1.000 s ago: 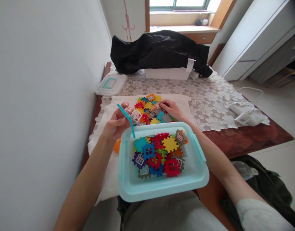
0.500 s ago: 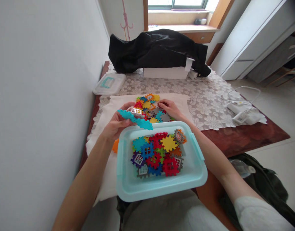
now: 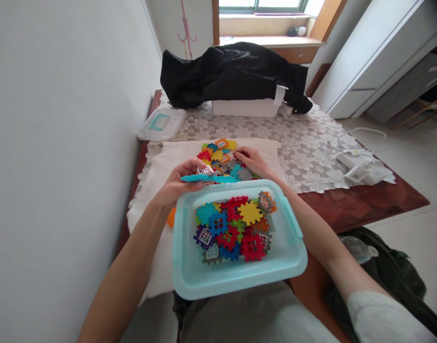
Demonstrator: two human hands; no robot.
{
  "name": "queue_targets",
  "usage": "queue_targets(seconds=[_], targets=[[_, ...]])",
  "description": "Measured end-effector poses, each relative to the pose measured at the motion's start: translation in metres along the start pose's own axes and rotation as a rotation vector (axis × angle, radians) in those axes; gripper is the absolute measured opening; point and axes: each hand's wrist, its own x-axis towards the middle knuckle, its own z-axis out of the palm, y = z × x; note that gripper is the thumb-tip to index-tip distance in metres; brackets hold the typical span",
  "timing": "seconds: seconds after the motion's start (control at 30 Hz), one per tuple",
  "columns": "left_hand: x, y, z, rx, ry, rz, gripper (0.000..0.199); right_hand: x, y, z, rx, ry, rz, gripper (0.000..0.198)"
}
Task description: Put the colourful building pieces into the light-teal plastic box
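My left hand (image 3: pixel 181 183) is closed on joined interlocking plastic building tiles above the far rim of the tub. A turquoise tile strip (image 3: pixel 209 178) shows nearly edge-on, with a white window piece (image 3: pixel 206 170) on its upper side. My right hand (image 3: pixel 250 159) is beside the pile of loose tiles (image 3: pixel 217 156) on the cloth. Its fingers are curled together at the pile's right edge; whatever they hold, if anything, is hidden. Nearer to me, a light turquoise tub (image 3: pixel 240 278) contains several red, blue, yellow, green and purple tiles, some with window inserts.
A white cloth (image 3: pixel 154 267) lies under the tub and pile. The clear lid (image 3: pixel 161 124) is at the table's left, by the wall. Black covering (image 3: pixel 236 74) drapes over a white box (image 3: pixel 245 108) at the back. A cable and white packet (image 3: pixel 364 166) lie at right.
My left hand has tipped the turquoise strip from a slant to nearly level and shifted it slightly right. My right hand and the tub look unchanged.
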Motion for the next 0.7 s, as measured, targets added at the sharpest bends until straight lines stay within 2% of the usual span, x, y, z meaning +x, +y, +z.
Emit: queue_targets(seconds=[0.33, 0.7], targets=[[-0.0010, 0.0001, 0.0006, 0.026, 0.030, 0.012, 0.046, 0.0003, 0.0021, 0.0004, -0.016, 0.000, -0.006, 0.025], [-0.0006, -0.0006, -0.0064, 0.018, -0.025, 0.030, 0.048, 0.0014, 0.0044, 0.0004, 0.003, -0.003, -0.007, 0.028]])
